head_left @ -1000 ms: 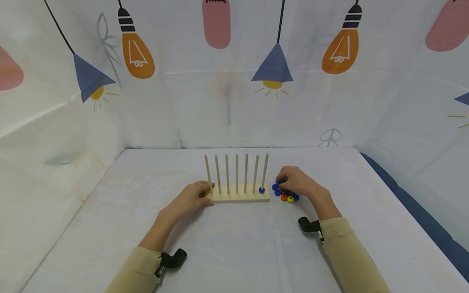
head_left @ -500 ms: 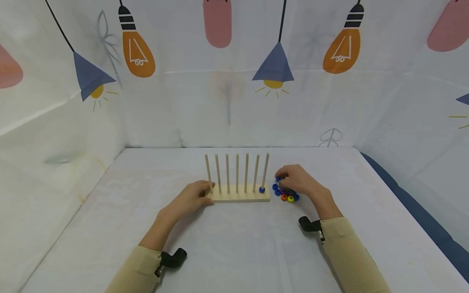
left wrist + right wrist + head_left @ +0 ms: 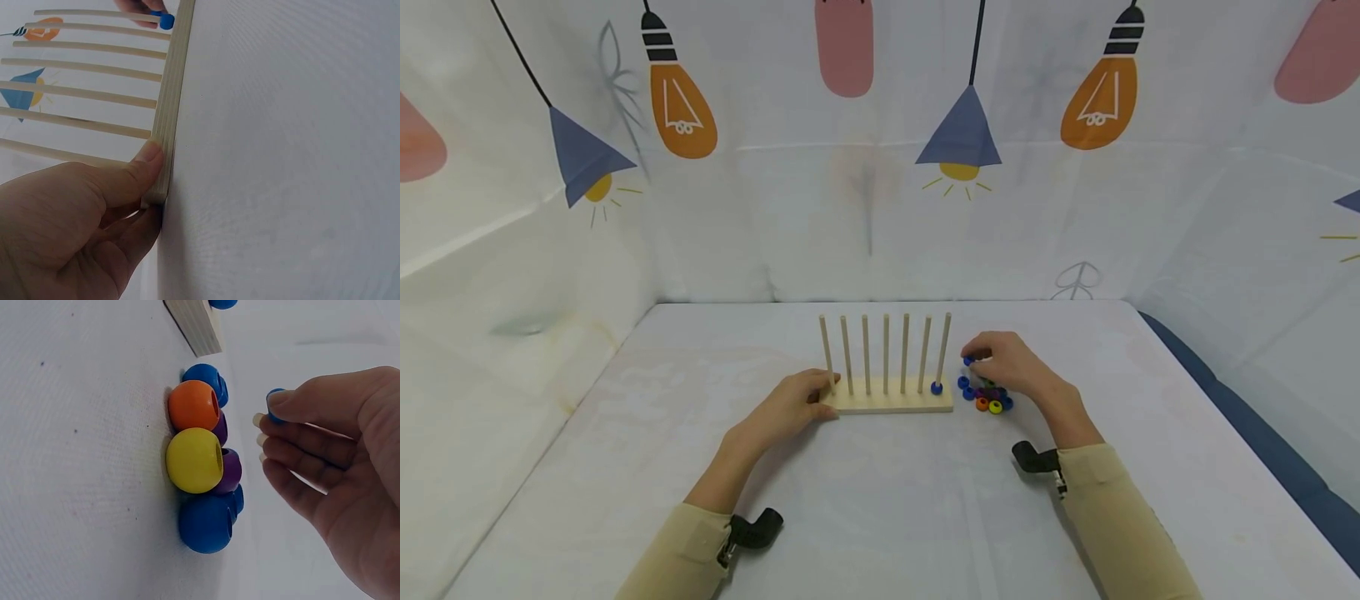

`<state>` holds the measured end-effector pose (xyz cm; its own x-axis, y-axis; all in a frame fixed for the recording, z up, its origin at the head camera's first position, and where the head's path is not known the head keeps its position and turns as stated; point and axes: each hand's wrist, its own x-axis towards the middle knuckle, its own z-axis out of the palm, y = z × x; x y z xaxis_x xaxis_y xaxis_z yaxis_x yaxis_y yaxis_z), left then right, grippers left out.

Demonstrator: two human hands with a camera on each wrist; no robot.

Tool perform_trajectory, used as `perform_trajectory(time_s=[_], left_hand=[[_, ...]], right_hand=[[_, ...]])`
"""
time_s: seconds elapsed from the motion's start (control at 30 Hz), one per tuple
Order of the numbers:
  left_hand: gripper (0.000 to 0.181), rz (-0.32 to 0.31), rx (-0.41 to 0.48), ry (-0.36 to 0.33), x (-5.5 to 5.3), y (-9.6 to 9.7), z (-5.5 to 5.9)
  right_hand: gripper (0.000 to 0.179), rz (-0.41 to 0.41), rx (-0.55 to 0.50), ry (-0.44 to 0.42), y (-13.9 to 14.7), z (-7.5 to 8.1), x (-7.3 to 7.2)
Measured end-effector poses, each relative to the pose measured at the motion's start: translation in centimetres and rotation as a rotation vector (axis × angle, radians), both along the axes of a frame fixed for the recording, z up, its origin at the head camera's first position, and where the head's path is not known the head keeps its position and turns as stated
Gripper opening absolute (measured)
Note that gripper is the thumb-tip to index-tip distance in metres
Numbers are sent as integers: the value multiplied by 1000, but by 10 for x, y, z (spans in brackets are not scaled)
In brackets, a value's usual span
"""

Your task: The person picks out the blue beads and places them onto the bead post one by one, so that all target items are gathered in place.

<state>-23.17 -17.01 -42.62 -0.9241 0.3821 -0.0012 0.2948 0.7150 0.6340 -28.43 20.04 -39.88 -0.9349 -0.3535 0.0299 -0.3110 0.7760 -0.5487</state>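
Note:
My left hand (image 3: 786, 407) grips the left end of a wooden peg board (image 3: 891, 402), with the thumb on the base's front edge in the left wrist view. Its upright pegs stand in a row, and one blue bead (image 3: 936, 388) sits low on the rightmost peg. Right of the board, my right hand (image 3: 1011, 367) pinches another blue bead (image 3: 968, 361) between thumb and fingertips, raised over a pile of beads. In that pile the right wrist view shows an orange bead (image 3: 189, 406), a yellow bead (image 3: 194, 460), a large blue bead (image 3: 205, 524) and purple beads (image 3: 232, 472).
A white-covered table (image 3: 880, 500) lies under everything. Behind it hangs a white curtain (image 3: 820, 225) printed with lamps and bulbs. Dark blue fabric (image 3: 1240, 425) runs along the table's right edge. Small black devices (image 3: 757, 529) sit at both wrists.
My right hand has risen slightly off the pile with the pinched blue bead, leaving more of the beads below visible. The left hand and the peg board have stayed put.

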Motion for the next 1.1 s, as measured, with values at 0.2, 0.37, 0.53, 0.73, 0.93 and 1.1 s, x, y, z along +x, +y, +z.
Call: perform_trajectory(time_s=[0.2,0.37,0.53,0.73,0.93,1.1], left_hand=[[57,-1,-3,7,0,0,0],[56,-5,10,8,1,0,0],[54,-8,8,12,0,0,0],[55,-8,4,18,-1,0,0],[56,-11,-10,24,-1,1,-1],[55,-12,-9,19,-1,0,-1]], right_hand=[[28,18,-49,39,-1,3,1],[27,24,-69,66,-2,6,3],[28,40,-82,100,-2,10,4],[28,42,-113,110,-2,15,6],[28,51,-127,135,-1,20,7],[28,53,-132,168,-2,25,8]])
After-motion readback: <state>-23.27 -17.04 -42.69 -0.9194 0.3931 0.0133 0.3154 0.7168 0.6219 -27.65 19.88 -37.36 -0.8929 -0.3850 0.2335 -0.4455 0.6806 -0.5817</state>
